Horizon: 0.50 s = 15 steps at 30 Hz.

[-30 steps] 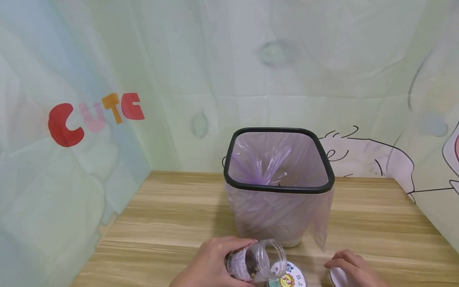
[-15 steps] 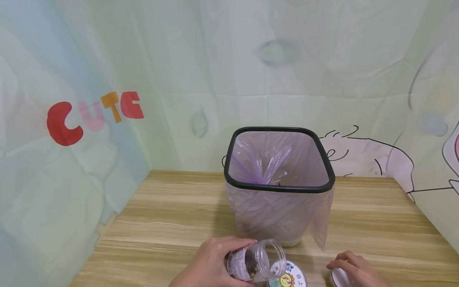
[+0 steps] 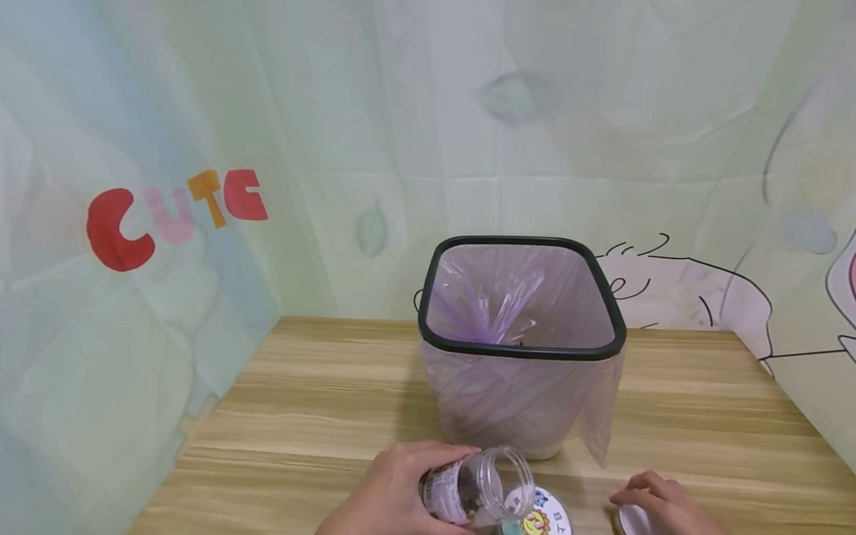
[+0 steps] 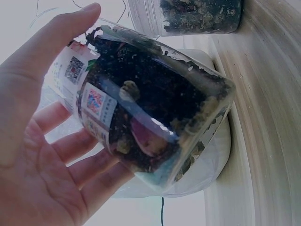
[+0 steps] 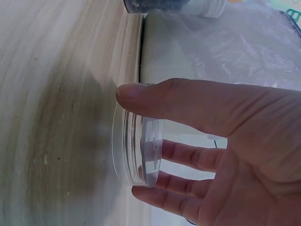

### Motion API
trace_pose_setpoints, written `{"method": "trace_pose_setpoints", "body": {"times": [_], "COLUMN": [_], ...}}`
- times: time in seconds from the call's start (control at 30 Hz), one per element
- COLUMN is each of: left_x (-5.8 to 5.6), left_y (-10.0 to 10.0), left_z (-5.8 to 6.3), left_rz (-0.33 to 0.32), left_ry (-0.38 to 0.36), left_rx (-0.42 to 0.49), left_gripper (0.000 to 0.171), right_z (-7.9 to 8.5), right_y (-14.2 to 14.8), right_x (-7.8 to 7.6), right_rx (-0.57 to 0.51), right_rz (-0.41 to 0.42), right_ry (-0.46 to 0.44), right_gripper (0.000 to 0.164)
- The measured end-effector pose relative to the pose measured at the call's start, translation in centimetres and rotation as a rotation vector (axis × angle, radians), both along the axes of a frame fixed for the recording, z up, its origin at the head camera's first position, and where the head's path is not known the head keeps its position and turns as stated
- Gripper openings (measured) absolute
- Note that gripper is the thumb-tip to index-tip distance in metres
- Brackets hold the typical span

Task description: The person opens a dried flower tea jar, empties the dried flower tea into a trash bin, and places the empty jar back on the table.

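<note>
In the head view my left hand [image 3: 404, 490] grips a clear jar [image 3: 472, 490], tilted on its side with its uncapped mouth pointing right. The left wrist view shows dark dried leaves and flower pieces inside this jar [image 4: 141, 103], behind a printed label. Beside it stands a second jar [image 4: 202, 16] with similar dark contents; its round top [image 3: 547, 513] bears a cartoon sun. Farther right, my right hand [image 3: 658, 505] pinches a round clear lid [image 5: 134, 146] between thumb and fingers, low over the table.
A square bin with a black rim [image 3: 521, 352] and a purple bag lining stands just behind the jars. The wooden table [image 3: 321, 401] meets a printed cloth backdrop [image 3: 348, 148] at the back and on both sides.
My right hand has shifted very slightly to the right with the lid. My left hand keeps the jar in the same tilted position.
</note>
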<state>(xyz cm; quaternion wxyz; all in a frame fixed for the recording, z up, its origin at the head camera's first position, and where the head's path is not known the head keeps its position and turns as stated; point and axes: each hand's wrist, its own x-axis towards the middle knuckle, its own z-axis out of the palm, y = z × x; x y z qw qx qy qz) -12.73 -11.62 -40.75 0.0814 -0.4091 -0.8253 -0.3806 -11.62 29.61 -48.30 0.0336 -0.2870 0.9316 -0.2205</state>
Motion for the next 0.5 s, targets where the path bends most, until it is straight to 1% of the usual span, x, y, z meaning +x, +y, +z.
{"method": "trace_pose_setpoints", "body": {"times": [0.13,0.2,0.27,0.3,0.43,0.5], "left_x": [-0.02,-0.03,-0.03,-0.04,-0.03,-0.04], "left_y": [-0.01,-0.01,-0.02,-0.04,-0.07,-0.09], "left_z": [-0.05,-0.08,-0.08,-0.07,-0.08,-0.12], "left_rz": [-0.002,0.0,0.001,0.0,-0.003,-0.003], "left_ry": [0.006,-0.003,-0.02,-0.016,-0.021,-0.017], "left_rx": [0.004,0.004,0.004,0.0,-0.002,-0.005], "left_gripper": [0.07,0.07,0.069,0.069,0.068,0.068], "right_z": [-0.28,-0.44,-0.55,-0.62,-0.8,-0.92], "right_y": [0.17,0.28,0.42,0.48,0.71,0.76], "right_x": [0.06,0.05,0.01,-0.02,-0.1,-0.1], "right_rx": [-0.02,-0.024,-0.019,-0.016,-0.007,-0.008], "right_rz": [0.02,0.026,0.027,0.03,0.033,0.041], "right_ry": [0.038,0.048,0.035,0.038,0.003,0.017], "right_gripper": [0.042,0.041,0.041,0.041,0.04,0.04]}}
